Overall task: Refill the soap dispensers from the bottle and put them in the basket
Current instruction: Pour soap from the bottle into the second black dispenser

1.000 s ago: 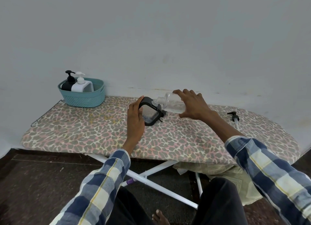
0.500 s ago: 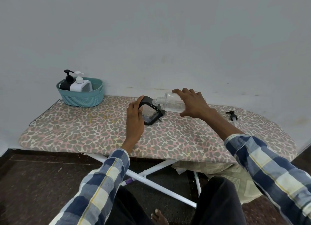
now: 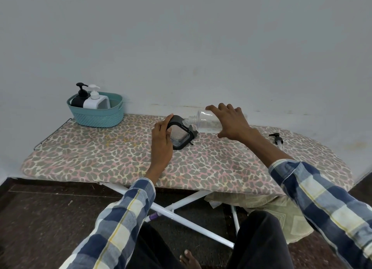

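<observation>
A black-framed soap dispenser (image 3: 180, 134) with a clear window is tilted on the ironing board (image 3: 104, 160). My left hand (image 3: 162, 143) grips its left side. My right hand (image 3: 229, 120) holds a clear plastic bottle (image 3: 205, 120) on its side, with its mouth against the dispenser's top opening. A little clear liquid lies in the bottle. At the board's far left stands a teal basket (image 3: 98, 117) with a black dispenser (image 3: 79, 99) and a white dispenser (image 3: 94, 100) upright in it. A black pump head (image 3: 277, 138) lies on the board at the right.
The board has a leopard-print cover and stands against a pale wall. Its white crossed legs (image 3: 187, 218) stand on the dark floor below. A folded cloth (image 3: 275, 212) lies under the board's right end. My bare foot (image 3: 189, 258) is at the bottom.
The bottle, held in my right hand, has tipped a little further, nearly level, at the dispenser's opening. Both hands stay on their objects. The camera has shifted slightly.
</observation>
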Available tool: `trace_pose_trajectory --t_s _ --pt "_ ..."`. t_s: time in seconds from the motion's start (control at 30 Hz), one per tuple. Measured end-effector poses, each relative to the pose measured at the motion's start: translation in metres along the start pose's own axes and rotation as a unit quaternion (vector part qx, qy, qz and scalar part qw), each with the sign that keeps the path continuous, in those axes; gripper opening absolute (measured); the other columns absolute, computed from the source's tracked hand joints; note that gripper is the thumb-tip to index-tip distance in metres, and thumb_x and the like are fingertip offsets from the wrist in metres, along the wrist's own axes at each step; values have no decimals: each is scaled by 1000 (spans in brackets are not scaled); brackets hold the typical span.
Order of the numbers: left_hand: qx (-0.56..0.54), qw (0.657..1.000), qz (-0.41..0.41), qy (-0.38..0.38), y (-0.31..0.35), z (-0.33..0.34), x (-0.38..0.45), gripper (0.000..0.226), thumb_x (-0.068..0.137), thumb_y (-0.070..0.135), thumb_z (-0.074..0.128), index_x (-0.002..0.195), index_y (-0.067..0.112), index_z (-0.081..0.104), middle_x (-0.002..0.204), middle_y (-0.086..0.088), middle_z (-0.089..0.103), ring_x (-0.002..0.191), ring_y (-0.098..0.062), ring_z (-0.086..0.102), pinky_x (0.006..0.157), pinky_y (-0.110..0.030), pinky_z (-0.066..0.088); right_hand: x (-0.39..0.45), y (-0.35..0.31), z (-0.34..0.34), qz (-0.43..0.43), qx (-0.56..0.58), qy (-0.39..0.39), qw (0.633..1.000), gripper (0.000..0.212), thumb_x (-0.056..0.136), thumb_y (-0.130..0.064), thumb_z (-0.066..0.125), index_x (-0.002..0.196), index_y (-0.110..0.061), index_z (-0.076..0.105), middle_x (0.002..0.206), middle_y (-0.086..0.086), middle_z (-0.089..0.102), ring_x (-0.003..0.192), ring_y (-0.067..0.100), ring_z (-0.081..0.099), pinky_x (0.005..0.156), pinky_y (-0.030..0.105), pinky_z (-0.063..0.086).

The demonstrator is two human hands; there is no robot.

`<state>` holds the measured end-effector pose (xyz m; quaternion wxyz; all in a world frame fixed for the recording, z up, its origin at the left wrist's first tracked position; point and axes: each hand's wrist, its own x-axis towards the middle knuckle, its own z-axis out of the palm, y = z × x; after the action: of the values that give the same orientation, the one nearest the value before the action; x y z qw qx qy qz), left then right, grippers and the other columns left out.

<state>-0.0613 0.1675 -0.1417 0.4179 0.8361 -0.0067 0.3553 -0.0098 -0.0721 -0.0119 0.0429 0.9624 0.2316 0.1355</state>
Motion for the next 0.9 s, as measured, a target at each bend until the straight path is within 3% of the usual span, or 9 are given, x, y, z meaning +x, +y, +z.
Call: trace_pose_trajectory --t_s 0.53,0.73,0.8,0.9 --pt "-13 1000 0 -2 2 -2 -1 52 117 12 36 164 33 43 144 -3 51 130 -23 50 105 -24 36 2 -1 -4 -7 -24 15 1000 108 68 -27 97 155 -36 33 130 5 53 119 31 53 102 50 42" --pt "-29 1000 12 0 4 -5 -2 52 116 43 24 164 34 42 143 -1 51 130 -20 49 101 -2 27 2 -2 -5 -7 -29 17 999 108 69 -26 96 155 -36 33 131 5 52 121 31 53 103 50 41" --pt "-26 1000 11 0 4 -4 -2 55 115 47 23 164 34 42 145 0 50 131 -20 49 102 -4 28 2 -2 -5 -7 -31 17 999 108 69 -25 96 155 -37 32 132 5 52 121 31 52 103 50 41" --pt "-11 1000 1 -1 3 -2 -1 47 119 26 32 165 34 41 146 -2 50 131 -21 49 104 -17 33 3 -2 -5 -8 -33 17 999 108 69 -24 95 155 -36 32 133 5 52 122 31 52 103 50 41"
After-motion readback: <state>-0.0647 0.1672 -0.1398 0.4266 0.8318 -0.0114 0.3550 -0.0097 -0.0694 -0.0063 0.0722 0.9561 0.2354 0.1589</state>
